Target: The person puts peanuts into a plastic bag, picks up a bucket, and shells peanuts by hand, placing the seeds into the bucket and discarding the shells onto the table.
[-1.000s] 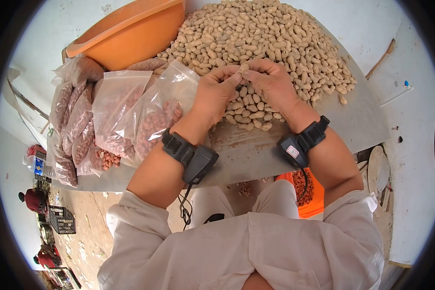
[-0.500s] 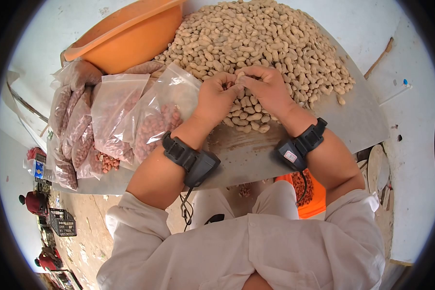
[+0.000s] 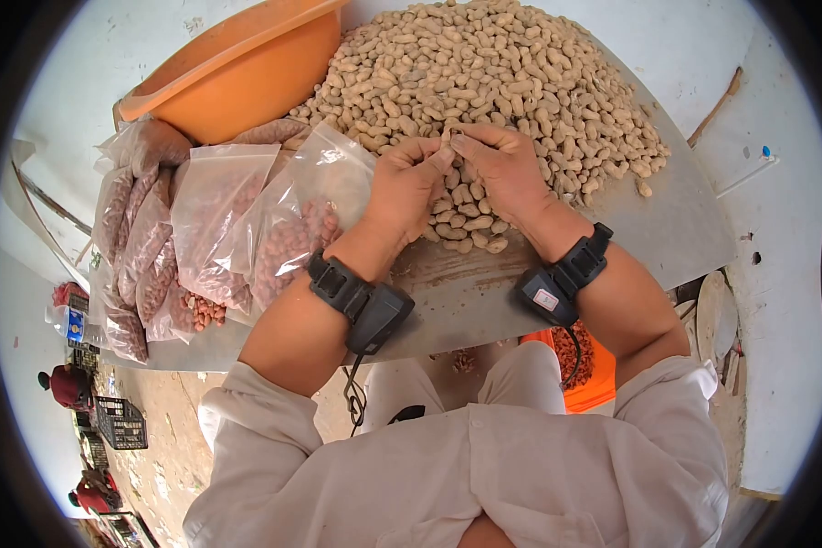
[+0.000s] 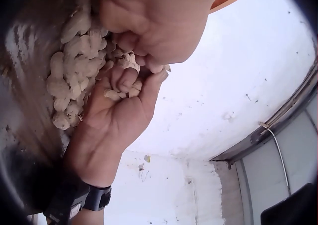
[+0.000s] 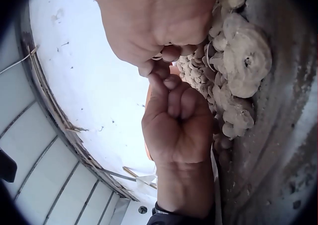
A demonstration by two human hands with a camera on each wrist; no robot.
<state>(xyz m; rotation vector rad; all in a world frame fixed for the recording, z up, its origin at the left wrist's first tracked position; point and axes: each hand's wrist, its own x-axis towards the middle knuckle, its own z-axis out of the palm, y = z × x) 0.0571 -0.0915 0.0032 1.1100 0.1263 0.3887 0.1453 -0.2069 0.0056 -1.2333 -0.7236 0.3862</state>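
Observation:
Both hands meet at the near edge of a big heap of unshelled peanuts (image 3: 466,64). Between their thumbs and fingertips they pinch one peanut (image 3: 447,135). My left hand (image 3: 405,187) has its fingers curled inward, which hides its palm in the head view. My right hand (image 3: 507,173) grips from the other side, thumb against the left thumb. In the left wrist view, broken shell pieces (image 4: 133,89) sit within the right hand's curled fingers. Below the hands lies a small cluster of peanuts (image 3: 466,219) on the metal tabletop (image 3: 466,283).
Clear plastic bags of shelled reddish kernels (image 3: 288,247) crowd the table's left side, with loose kernels (image 3: 205,310) near them. Behind stands an orange basin (image 3: 237,78). An orange container (image 3: 589,391) with reddish contents is below the table's front edge. Other people (image 3: 67,388) are far left.
Both hands have shifted slightly left, still together at the heap's edge. The left fingers have curled further in, covering reddish kernels glimpsed there half a second ago.

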